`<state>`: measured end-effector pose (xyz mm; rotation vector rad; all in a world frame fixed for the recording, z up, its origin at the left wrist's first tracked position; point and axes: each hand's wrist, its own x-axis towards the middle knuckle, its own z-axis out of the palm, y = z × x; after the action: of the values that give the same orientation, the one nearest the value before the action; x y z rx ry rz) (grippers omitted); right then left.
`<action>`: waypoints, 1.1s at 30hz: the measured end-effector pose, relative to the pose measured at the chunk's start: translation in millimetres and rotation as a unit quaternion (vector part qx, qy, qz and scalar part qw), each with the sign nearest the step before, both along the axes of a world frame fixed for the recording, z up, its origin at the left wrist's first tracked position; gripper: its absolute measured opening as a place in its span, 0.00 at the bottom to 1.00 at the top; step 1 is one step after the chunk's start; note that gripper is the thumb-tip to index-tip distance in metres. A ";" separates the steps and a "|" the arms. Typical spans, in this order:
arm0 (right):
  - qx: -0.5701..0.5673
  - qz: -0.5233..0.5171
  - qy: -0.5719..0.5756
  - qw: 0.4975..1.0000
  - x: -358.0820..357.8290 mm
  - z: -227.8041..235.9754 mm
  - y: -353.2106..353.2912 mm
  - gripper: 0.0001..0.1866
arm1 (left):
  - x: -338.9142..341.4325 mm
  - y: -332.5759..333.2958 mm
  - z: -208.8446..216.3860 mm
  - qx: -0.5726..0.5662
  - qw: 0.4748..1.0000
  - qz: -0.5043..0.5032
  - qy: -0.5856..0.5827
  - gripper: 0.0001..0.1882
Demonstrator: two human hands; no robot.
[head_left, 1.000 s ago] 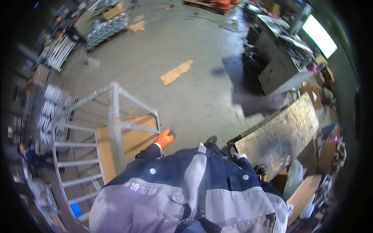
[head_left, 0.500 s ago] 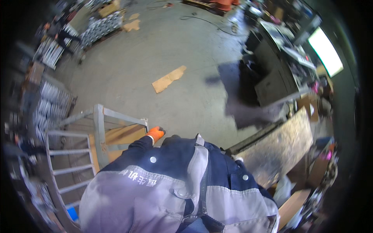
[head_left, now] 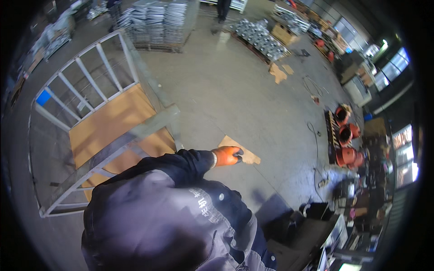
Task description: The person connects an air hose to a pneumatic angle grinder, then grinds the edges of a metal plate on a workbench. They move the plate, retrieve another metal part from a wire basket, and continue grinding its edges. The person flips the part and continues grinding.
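My left hand [head_left: 227, 156], in an orange glove with dark fingertips, hangs out in front of my body. Its fingers are loosely curled, and I see nothing in them. Behind it on the floor lies a torn piece of brown cardboard [head_left: 250, 157]; the hand overlaps it in view, apparently well above it. Left of the hand stands a grey metal-framed cart [head_left: 101, 149] with barred ends and a brown board [head_left: 113, 119] as its bed. The hand is clear of the cart's frame. My right hand is out of sight, hidden by my body and jacket.
Stacks of metal parts [head_left: 156, 20] stand at the far left. A pallet of shiny metal pieces [head_left: 260, 38] sits further back, with a person's dark legs [head_left: 223, 9] beyond. Orange-red round parts [head_left: 346, 135] rest at the right. A cable [head_left: 315, 153] trails along the floor.
My view has swung to the left, so the cart now shows more fully and the workbench has slid to the lower right. My left arm reaches further out from my body.
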<state>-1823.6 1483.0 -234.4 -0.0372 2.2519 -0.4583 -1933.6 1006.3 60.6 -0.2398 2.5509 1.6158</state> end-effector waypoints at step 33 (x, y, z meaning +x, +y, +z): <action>-0.377 0.320 -0.275 0.825 -612.4 350.4 -563.6 0.32 | -202.2 -169.5 -53.8 0.033 0.831 0.554 -0.037 0.24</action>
<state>-2436.0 919.3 116.0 -0.9197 1.2601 -0.8232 -2135.8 836.8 6.8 -2.0094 2.3246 1.8247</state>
